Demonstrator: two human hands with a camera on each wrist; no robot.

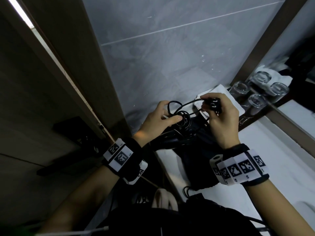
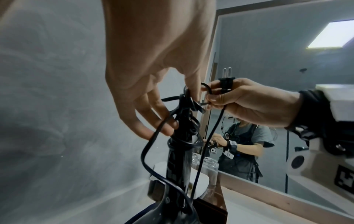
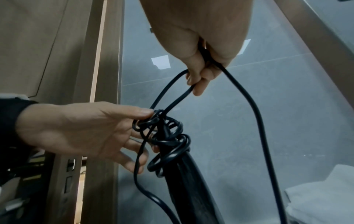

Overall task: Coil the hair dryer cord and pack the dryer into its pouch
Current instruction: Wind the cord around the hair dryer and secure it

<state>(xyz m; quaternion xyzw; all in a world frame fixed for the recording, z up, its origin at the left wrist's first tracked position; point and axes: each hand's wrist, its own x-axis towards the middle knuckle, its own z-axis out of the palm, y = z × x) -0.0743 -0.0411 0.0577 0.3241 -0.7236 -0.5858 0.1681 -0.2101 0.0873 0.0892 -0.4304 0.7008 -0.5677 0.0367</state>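
The black hair dryer (image 1: 167, 142) stands with its handle (image 2: 177, 163) pointing up over the white counter. Several loops of its black cord (image 1: 183, 118) are wound around the handle's top (image 3: 166, 136). My left hand (image 1: 158, 116) pinches those loops, thumb on top (image 3: 142, 112), fingers behind (image 2: 162, 125). My right hand (image 1: 221, 114) holds the plug (image 1: 214, 103), prongs up (image 2: 227, 82), and grips a length of cord (image 3: 239, 91) running down to the dryer. A black drawstring pouch (image 1: 196, 167) lies under the dryer.
A folded white towel (image 1: 221, 92) and upturned glasses (image 1: 239, 90) stand at the counter's back, against a mirror (image 1: 293, 68) on the right. A grey tiled wall (image 1: 170, 57) is ahead and a wooden door frame (image 1: 76, 74) on the left. The counter (image 1: 272, 150) extends right.
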